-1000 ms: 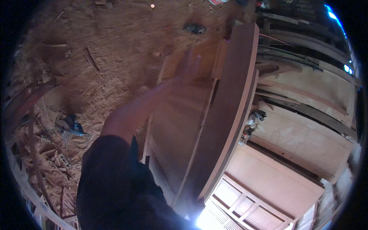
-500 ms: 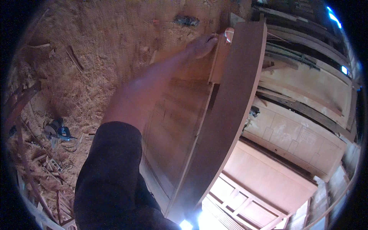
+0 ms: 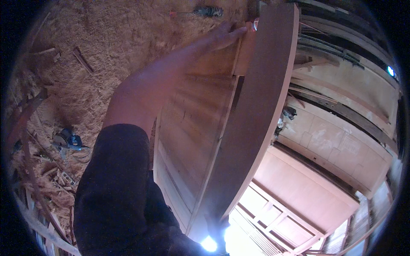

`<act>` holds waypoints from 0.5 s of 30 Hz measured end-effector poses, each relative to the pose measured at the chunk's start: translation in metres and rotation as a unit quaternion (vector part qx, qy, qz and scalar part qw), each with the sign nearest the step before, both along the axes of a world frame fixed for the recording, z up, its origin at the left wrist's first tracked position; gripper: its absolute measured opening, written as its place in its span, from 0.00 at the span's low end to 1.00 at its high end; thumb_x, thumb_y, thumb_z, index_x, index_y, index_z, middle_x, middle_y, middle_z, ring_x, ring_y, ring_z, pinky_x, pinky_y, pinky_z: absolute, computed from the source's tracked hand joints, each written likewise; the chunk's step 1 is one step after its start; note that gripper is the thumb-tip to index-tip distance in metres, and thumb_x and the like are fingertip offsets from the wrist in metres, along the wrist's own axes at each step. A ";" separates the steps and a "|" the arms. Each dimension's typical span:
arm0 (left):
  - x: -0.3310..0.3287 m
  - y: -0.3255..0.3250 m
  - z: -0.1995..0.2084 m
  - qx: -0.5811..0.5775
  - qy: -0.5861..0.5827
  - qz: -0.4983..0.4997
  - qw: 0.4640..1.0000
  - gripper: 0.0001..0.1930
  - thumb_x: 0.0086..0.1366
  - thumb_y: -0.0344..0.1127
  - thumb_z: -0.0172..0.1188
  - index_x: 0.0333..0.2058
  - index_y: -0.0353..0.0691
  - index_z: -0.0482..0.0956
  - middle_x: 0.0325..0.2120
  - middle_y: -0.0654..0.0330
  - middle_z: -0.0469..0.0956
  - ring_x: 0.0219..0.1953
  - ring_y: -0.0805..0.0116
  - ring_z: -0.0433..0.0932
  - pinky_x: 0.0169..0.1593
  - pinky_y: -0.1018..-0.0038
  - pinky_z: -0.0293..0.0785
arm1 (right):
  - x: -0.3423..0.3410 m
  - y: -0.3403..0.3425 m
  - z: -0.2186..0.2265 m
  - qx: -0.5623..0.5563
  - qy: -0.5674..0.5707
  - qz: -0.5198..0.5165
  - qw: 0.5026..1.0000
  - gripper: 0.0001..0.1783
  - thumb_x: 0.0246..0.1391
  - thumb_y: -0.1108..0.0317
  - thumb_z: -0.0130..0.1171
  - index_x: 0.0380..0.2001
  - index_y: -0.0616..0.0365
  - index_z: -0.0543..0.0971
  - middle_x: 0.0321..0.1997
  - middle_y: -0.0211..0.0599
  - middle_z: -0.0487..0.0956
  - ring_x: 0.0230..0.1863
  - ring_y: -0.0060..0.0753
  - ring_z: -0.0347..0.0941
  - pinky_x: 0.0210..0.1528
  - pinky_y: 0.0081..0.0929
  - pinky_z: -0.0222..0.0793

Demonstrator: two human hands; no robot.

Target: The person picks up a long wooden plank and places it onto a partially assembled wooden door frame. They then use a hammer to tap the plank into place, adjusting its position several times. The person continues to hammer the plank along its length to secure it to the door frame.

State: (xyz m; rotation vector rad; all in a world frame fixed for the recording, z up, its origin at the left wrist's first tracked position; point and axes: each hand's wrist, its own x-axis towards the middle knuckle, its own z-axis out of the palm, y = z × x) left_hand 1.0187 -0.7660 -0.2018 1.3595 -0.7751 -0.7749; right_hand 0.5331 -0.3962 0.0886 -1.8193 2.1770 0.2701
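My left arm in a dark sleeve reaches up across the picture, and my left hand (image 3: 226,37) is at the far end of a wooden piece. Its fingers are stretched out and touch a short wooden block (image 3: 243,57) at that end. A small red-and-white round thing (image 3: 255,24) sits just beyond the fingertips. The wooden piece has a wide recessed panel (image 3: 196,115) under my forearm and a long upright board (image 3: 256,94) along its right side. A dark gap shows between them. My right hand is not visible; strong glare washes out the near end.
Sawdust (image 3: 98,77) covers the floor at left. A blue power tool (image 3: 68,140) lies there, with a power strip (image 3: 67,177) nearer. Another dark tool (image 3: 208,11) lies at the far edge. Stacked boards (image 3: 333,136) and a pale framed panel (image 3: 277,222) stand at right.
The view has shifted, so the far end of the wooden piece and my left hand appear higher. My left fingers look straighter, and their tips now meet the block.
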 end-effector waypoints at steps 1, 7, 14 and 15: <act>0.003 0.001 -0.004 -0.012 0.001 0.000 1.000 0.38 0.75 0.66 0.47 0.64 0.36 0.71 0.62 0.45 0.73 0.67 0.47 0.70 0.70 0.56 0.64 | 0.000 0.000 0.000 0.003 -0.005 0.002 1.000 0.37 0.43 0.52 0.82 0.47 0.69 0.78 0.33 0.44 0.84 0.30 0.33 0.77 0.33 0.31 0.73; 0.004 0.018 0.044 0.014 0.019 -0.086 0.996 0.40 0.75 0.67 0.47 0.68 0.35 0.66 0.66 0.45 0.69 0.70 0.50 0.66 0.72 0.56 0.60 | 0.004 0.003 0.002 0.000 -0.018 -0.009 1.000 0.37 0.42 0.52 0.83 0.46 0.69 0.78 0.32 0.43 0.84 0.28 0.31 0.77 0.31 0.30 0.73; 0.003 -0.030 -0.030 -0.039 0.015 -0.100 0.994 0.43 0.73 0.64 0.54 0.70 0.31 0.60 0.66 0.41 0.68 0.69 0.48 0.67 0.71 0.58 0.64 | -0.007 -0.005 0.006 0.018 0.045 -0.011 0.999 0.37 0.42 0.51 0.84 0.45 0.69 0.79 0.23 0.32 0.76 0.21 0.25 0.62 0.24 0.29 0.63; 0.000 -0.030 -0.030 -0.009 0.005 -0.099 0.995 0.44 0.73 0.64 0.54 0.70 0.31 0.60 0.66 0.40 0.68 0.70 0.48 0.66 0.71 0.58 0.64 | -0.011 -0.005 0.001 0.001 0.048 -0.007 0.999 0.37 0.43 0.51 0.84 0.45 0.69 0.79 0.23 0.30 0.75 0.21 0.26 0.60 0.23 0.30 0.62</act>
